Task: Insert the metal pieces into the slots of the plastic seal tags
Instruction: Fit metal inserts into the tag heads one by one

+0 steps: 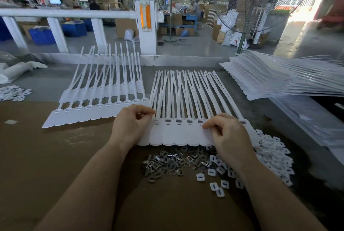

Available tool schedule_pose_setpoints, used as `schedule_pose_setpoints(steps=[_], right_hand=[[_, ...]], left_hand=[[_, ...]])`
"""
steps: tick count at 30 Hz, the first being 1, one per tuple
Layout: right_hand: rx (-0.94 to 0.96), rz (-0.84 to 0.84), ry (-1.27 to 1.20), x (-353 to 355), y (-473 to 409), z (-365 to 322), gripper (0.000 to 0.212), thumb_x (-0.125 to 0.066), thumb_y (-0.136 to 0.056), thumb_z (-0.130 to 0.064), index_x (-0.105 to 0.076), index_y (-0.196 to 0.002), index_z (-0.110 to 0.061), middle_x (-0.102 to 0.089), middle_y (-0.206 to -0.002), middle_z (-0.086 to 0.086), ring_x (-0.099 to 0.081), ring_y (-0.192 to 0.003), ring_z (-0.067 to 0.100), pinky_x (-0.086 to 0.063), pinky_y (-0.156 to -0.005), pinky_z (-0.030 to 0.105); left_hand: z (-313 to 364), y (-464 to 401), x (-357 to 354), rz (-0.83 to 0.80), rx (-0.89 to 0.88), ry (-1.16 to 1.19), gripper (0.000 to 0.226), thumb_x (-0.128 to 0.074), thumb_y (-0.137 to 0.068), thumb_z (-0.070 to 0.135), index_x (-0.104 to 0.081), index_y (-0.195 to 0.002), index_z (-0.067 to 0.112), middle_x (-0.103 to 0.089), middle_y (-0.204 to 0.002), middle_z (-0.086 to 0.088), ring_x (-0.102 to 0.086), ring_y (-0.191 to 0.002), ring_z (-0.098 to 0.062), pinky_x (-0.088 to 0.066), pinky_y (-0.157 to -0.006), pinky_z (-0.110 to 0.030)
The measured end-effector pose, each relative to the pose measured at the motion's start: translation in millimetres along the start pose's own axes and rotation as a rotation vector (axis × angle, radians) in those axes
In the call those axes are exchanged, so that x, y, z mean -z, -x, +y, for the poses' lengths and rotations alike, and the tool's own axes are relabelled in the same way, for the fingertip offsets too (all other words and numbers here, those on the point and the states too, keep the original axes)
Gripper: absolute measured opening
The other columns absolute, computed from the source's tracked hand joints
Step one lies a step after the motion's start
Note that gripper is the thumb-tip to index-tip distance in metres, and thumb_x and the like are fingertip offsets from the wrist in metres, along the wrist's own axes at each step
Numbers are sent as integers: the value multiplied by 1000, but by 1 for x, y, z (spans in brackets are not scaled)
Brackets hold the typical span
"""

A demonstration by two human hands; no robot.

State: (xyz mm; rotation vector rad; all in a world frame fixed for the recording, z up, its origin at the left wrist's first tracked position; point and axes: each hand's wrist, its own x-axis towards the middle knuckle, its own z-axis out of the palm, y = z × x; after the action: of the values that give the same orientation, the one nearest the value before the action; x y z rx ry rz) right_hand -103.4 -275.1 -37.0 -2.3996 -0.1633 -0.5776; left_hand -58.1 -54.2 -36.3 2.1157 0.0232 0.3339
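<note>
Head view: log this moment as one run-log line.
stage: tags being loaded | left hand: on tag row, left end | right hand: fingertips at a slot | metal pieces: loose pile near edge | white caps: pile at right

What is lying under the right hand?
Under the right hand lie the right-end tags of the row of seal tags, its fingers curled onto them. The slots beneath the palm are covered, so whether they hold metal pieces cannot be seen.
</note>
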Motion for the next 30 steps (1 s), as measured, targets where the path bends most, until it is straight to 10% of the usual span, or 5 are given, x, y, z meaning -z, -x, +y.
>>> schedule_pose_setpoints(steps=[30], right_hand=[[11,19,11,-1,1,0,21,-55,-86,2,-70,-85,-12,-62,-89,-5,-54,-93,13,-44,-86,26]], left_hand=[[-1,-2,-2,-136,47,-45,7,-67,-84,26,-67,-90,29,-54,-115,1,-50,-103,-12,-34,-84,-24]])
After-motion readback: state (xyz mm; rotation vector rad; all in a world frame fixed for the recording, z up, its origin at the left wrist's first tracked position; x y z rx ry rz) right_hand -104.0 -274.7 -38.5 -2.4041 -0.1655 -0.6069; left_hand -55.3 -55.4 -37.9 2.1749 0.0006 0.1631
